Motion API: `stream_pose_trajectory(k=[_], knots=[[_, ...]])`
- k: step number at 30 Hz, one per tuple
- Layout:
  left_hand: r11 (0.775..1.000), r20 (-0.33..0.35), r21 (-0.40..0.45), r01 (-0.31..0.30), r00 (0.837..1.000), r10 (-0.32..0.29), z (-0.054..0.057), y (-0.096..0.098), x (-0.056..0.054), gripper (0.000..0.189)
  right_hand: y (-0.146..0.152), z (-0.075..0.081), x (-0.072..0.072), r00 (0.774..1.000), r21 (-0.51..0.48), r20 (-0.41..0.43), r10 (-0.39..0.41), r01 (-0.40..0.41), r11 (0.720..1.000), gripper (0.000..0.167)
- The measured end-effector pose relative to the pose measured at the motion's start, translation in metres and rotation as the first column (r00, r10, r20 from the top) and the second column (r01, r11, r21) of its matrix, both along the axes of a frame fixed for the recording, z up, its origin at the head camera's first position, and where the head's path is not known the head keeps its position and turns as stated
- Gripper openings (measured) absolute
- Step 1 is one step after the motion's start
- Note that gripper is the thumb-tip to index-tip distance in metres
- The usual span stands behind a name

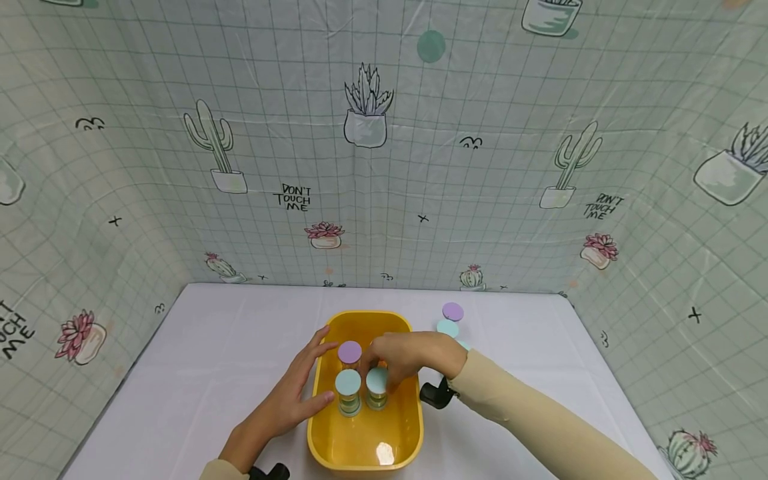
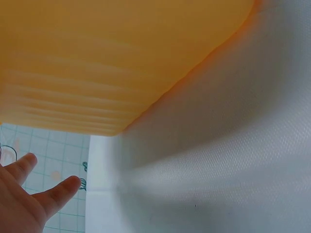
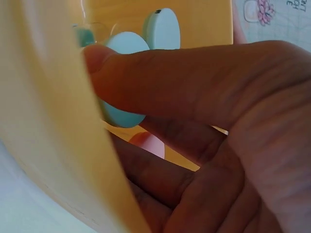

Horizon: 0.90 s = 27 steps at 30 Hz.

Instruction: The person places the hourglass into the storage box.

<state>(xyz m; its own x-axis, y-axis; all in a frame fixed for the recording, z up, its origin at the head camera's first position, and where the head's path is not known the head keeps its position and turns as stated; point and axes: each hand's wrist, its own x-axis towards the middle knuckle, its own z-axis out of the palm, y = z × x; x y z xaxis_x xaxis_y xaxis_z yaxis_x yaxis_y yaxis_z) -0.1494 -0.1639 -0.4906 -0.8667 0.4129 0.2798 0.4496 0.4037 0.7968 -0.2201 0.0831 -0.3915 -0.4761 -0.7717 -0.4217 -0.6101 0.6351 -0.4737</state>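
Note:
My right hand (image 1: 405, 353) reaches into a yellow plastic bin (image 1: 366, 460). Its thumb and fingers grip a small clear jar with a pale blue lid (image 1: 377, 381); in the right wrist view the thumb crosses that lid (image 3: 124, 116). Just left of it stands a second pale-blue-lidded jar (image 1: 349, 383), upright. Behind is a jar with a purple lid (image 1: 350, 352), its body mostly hidden. My left hand (image 1: 288, 393) is spread at the bin's left rim, thumb and fingertips over the edge and holding nothing. Whether it touches the rim I cannot tell.
Right of the bin, beyond my right wrist, are a purple round lid (image 1: 453, 311) and a pale blue one (image 1: 447, 327), with another partly hidden by the wrist. A white cloth (image 1: 240, 340) covers the table. Grid-patterned curtains (image 1: 384, 173) enclose the back and sides.

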Motion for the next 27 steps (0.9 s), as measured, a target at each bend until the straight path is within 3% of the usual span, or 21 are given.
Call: stream_pose_trajectory(k=[11, 18, 22, 27], knots=[[1.000, 0.003, 0.002, 0.003, 1.000, -0.003, 0.000, 0.000, 0.000, 0.067, 0.002, 0.004, 0.000, 1.000, -0.004, -0.028, 0.005, -0.005, 1.000, 0.034], [1.000, -0.004, 0.009, 0.010, 1.000, -0.010, -0.001, -0.001, 0.000, 0.069, 0.012, 0.025, -0.002, 0.997, -0.085, -0.032, -0.069, 0.066, 0.994, 0.034], [1.000, -0.004, 0.011, 0.012, 1.000, -0.012, -0.002, -0.001, 0.000, 0.069, 0.030, 0.041, -0.005, 0.992, -0.217, -0.025, -0.126, 0.118, 0.969, 0.031], [1.000, -0.009, 0.006, 0.004, 1.000, -0.004, -0.003, 0.000, -0.001, 0.068, 0.063, 0.056, -0.012, 0.969, -0.364, -0.073, -0.237, 0.196, 0.910, 0.032]])
